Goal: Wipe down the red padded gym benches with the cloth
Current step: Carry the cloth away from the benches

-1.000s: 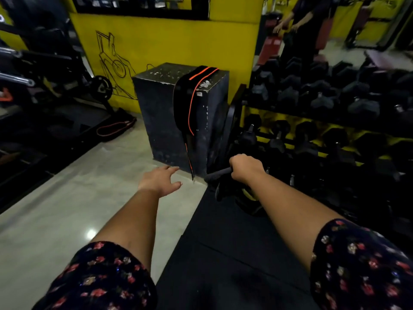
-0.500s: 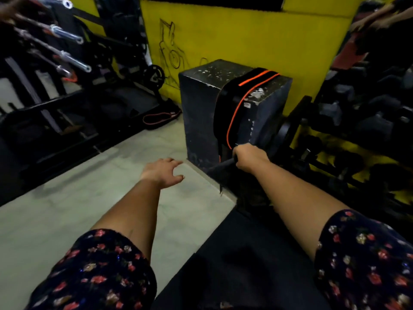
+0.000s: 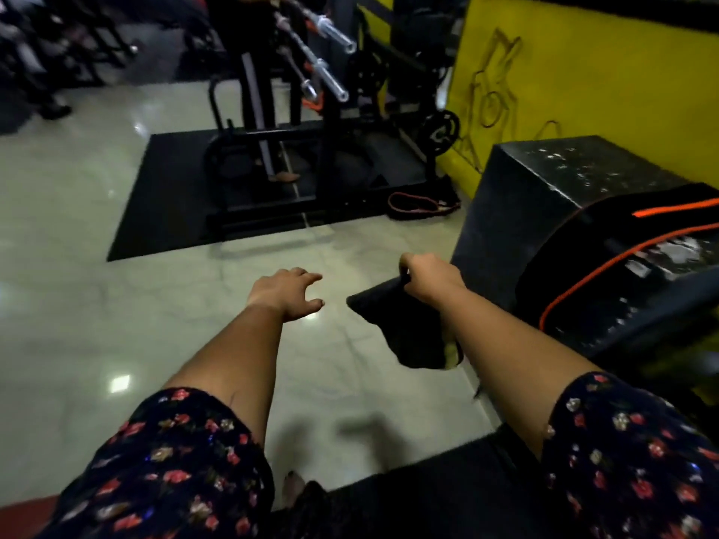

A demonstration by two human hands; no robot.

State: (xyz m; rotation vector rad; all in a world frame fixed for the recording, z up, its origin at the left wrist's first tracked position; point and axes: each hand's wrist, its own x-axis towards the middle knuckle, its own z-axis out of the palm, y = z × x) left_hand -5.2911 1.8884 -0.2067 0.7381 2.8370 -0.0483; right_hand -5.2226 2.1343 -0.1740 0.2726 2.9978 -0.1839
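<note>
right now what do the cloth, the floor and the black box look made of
The cloth looks like soft, dark, matte fabric; it droops in folds from the right hand. The floor seems to be pale glossy tile or polished stone, with light glints and faint veining. The black box is hard and painted black, maybe wood, with pale scuffs on top.

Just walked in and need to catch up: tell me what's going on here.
A person in floral sleeves grips a dark cloth in the right hand; it hangs free above the pale floor, wiping nothing. The left hand is open, fingers spread, holding nothing. A black box with an orange-trimmed belt draped over it stands to the right.
</note>
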